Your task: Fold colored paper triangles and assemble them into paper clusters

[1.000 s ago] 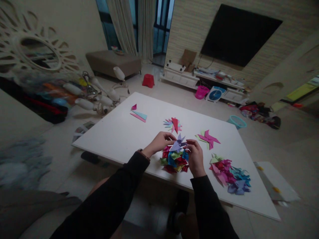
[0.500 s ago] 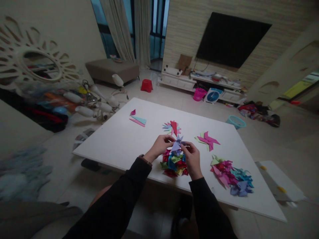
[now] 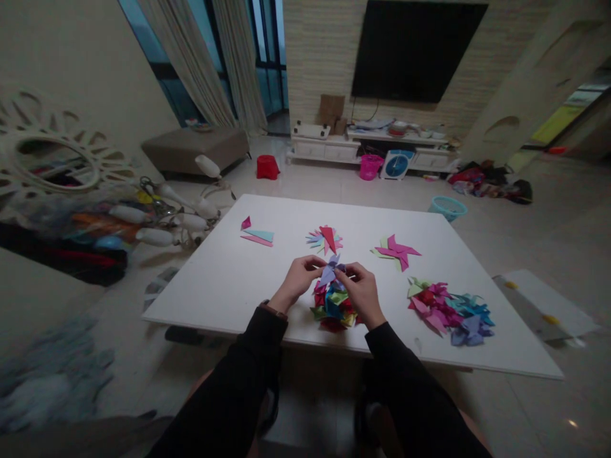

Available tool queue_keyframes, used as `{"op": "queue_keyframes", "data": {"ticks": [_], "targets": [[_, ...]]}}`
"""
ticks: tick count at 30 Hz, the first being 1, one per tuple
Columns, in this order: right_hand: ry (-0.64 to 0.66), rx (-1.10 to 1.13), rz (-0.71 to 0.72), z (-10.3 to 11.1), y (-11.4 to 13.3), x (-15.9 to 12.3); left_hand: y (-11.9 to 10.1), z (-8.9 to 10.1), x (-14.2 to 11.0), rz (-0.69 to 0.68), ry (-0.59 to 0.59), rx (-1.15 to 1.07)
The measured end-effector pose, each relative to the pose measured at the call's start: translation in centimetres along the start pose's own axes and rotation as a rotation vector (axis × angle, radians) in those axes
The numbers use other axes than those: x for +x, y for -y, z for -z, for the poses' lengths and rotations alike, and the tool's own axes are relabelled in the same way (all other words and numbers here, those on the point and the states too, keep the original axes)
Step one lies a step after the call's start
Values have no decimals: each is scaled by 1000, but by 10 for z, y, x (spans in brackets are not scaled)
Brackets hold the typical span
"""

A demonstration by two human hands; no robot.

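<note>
Between my two hands, above the table's near half, is a lavender origami flower with pointed petals. My left hand pinches its left side. On its right side, the thumb and fingers of my right hand are closed on it. Just beneath lies a heap of folded paper pieces in red, blue, green and yellow, partly hidden by the hands. Beyond the flower sits a fan of pastel paper strips with a folded red piece on top.
On the white table, a magenta and green paper pinwheel lies right of centre. A second pile of folded paper is near the right edge. Flat pink and teal folded strips lie far left. A blue basket stands behind the table.
The camera view has tilted and shifted, so the room appears moved. Both hands still hold the lavender flower, which has turned slightly, its petals now pointing differently.
</note>
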State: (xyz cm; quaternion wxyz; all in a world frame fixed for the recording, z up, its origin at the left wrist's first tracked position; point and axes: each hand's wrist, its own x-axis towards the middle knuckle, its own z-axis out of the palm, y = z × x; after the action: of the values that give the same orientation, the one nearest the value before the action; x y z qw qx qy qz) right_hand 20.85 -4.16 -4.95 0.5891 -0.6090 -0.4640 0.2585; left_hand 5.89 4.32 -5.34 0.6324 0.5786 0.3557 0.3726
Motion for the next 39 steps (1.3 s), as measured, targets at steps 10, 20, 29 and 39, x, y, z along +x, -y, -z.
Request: {"op": "queue_keyframes", "data": {"ticks": [10, 20, 29, 39], "targets": [[71, 72, -61, 17, -12, 24, 7, -11, 6, 56, 11, 7], [-64, -256, 65, 43, -19, 19, 1, -4, -12, 179, -77, 3], [-448, -504, -58, 188, -53, 17, -4, -12, -8, 190, -58, -57], [-321, -960, -397, 342, -69, -14, -15, 3, -7, 168, -77, -95]]}}
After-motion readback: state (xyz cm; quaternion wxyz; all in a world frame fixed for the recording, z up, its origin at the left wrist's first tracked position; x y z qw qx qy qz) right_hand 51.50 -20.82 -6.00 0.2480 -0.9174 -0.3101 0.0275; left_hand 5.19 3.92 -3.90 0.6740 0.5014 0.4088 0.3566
